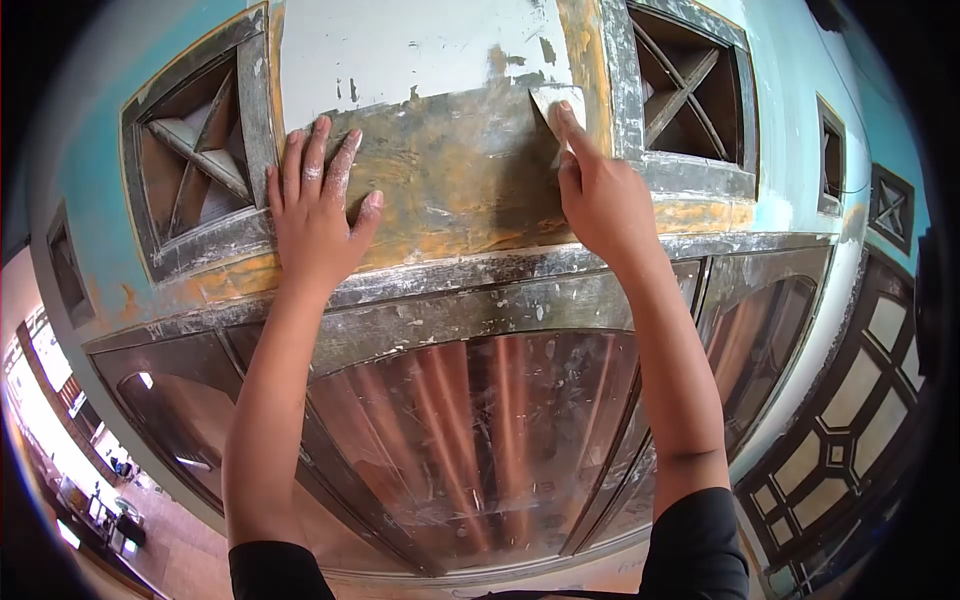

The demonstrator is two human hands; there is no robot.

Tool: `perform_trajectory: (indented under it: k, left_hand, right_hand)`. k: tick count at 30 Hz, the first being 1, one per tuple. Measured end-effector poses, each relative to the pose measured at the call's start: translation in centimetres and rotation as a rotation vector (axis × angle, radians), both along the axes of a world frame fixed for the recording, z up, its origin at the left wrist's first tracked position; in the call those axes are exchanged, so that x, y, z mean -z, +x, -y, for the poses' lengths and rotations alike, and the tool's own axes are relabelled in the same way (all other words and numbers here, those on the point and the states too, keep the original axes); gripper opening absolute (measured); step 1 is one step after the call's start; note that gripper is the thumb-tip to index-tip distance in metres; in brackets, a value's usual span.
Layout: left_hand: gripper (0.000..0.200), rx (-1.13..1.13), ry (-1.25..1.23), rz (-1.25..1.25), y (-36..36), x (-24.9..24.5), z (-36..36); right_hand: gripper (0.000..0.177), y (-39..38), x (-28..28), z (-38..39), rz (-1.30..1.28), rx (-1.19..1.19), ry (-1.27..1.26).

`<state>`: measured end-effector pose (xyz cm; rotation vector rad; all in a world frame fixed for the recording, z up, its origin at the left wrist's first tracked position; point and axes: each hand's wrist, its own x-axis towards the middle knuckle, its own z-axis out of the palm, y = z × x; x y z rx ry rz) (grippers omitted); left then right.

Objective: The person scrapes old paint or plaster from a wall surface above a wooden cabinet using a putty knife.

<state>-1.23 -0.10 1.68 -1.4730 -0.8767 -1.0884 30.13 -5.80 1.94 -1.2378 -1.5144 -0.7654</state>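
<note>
Two hands on panel (450,170). My left hand (315,215) lies flat, fingers spread, holding nothing. My right hand (600,200) pinches scraper (553,100), forefinger pressing it at white coat's edge. Top white, lower band bare: roughly half left, I judge

**Two hands on a weathered wall panel**

The left hand (318,205) lies flat, fingers spread, on the worn orange-grey panel (455,170). The right hand (598,190) presses a small scraper blade (553,100) against the panel's upper right edge — just below the white plaster (420,45). Recessed cross-pattern vents (195,150) flank both sides. Nearer, a glazed arched window (480,430) sits under the ledge.
</note>
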Motion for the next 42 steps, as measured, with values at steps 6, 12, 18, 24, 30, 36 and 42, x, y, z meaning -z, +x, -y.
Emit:
perform_trajectory:
  k: [6,12,18,24,30,36,42]
  left_hand:
    - [0.066,-0.005,-0.007,0.002,0.1,0.0,0.1]
    - [0.066,0.007,0.011,-0.001,0.0,0.1,0.1]
    - [0.066,0.007,-0.006,0.015,0.1,0.2,0.1]
    - [0.066,0.010,-0.006,0.015,0.2,0.3,0.1]
    - [0.065,0.005,0.001,0.023,0.1,0.3,0.0]
    - [0.064,0.039,-0.004,0.033,0.0,0.2,-0.2]
    - [0.065,0.039,-0.013,0.038,0.1,0.2,-0.2]
  right_hand:
    - [0.060,-0.8,-0.3,0.5,-0.016,-0.040,-0.031]
    - [0.060,-1.4,-0.6,-0.1,-0.021,-0.091,-0.007]
    - [0.058,-1.5,-0.3,0.1,-0.063,-0.110,-0.009]
    - [0.057,-1.6,-0.4,0.9,-0.058,-0.107,-0.011]
    - [0.056,-1.3,-0.5,0.9,-0.066,-0.148,-0.010]
    - [0.059,-1.1,-0.3,0.2,-0.035,-0.083,-0.025]
    - [0.060,-0.5,0.3,-0.1,-0.051,-0.068,-0.069]
